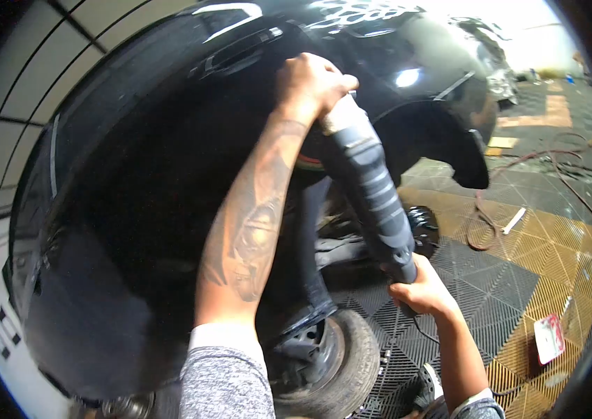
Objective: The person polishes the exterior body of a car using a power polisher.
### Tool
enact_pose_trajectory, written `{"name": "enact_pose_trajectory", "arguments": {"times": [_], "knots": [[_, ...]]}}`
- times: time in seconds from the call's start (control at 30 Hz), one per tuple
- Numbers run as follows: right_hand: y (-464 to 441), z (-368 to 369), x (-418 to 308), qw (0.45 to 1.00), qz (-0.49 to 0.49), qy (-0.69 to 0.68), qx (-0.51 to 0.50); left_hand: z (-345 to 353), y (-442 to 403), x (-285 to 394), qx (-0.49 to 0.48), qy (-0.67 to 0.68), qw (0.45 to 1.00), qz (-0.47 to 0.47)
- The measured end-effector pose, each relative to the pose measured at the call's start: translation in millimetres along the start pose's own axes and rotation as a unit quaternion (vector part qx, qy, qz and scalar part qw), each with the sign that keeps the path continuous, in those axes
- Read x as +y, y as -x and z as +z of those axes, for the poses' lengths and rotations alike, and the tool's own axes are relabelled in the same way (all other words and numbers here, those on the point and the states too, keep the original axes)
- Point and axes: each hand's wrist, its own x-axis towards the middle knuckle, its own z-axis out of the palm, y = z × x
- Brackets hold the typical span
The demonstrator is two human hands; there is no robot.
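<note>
A long black power polisher (373, 185) with a pale head slants down across a glossy black car body (170, 140). My left hand (312, 84) is closed over the head of the polisher at its upper end, close to the car panel. Lower down and to the right, my right hand (425, 288) wraps round the rear end of the tool's body, where a cord hangs off. A bit of a red rim shows under the head beside my left wrist; the rest of the pad is hidden.
Below the panel, a wheel with its tyre (359, 370) lies near a bare hub (423, 227). A reddish hose (477, 230) curls over the tiled floor (505, 279), near a white strip (514, 221) and a red-and-white item (549, 339). My shoe (431, 383) shows at the bottom.
</note>
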Motion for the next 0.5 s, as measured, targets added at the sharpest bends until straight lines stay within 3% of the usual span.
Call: {"name": "enact_pose_trajectory", "arguments": {"times": [0.1, 0.23, 0.5], "knots": [[11.0, 37.7, 7.2, 1.0, -0.004, 0.005, -0.004, -26.6, 37.5, -23.8, 0.027, 0.029, 0.999, -0.035], [17.6, 82.1, 29.0, 0.997, -0.058, -0.006, -0.041, -69.1, 90.7, -55.7, 0.072, 0.046, 0.996, -0.011], [29.1, 169.0, 59.0, 0.995, -0.069, 0.049, -0.061, -139.9, 173.1, -108.0, 0.113, 0.01, 0.993, -0.015]]}}
